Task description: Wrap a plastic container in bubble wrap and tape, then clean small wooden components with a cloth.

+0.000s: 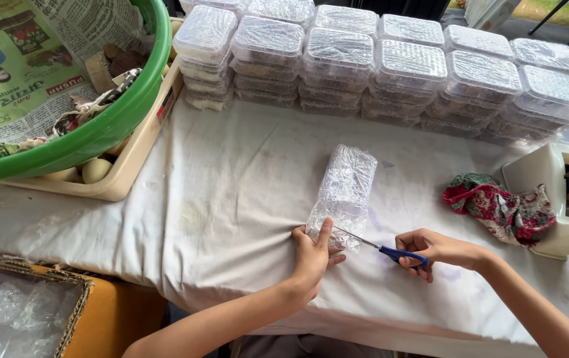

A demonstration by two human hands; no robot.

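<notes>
A clear plastic box wrapped in cling film [345, 189] lies on the white cloth-covered table [231, 199]. My left hand [312, 255] presses on the box's near end, thumb against the film. My right hand [430, 250] grips blue-handled scissors [390, 252]; their blades point left and reach the film at the box's near right corner.
Several stacks of wrapped clear boxes [390, 63] line the back of the table. A green basin [109, 126] lined with newspaper sits in a beige tray [129, 166] at left. A flowered rag [500, 205] and cream tape dispenser [566, 199] lie at right. A cardboard box [46, 311] stands near left.
</notes>
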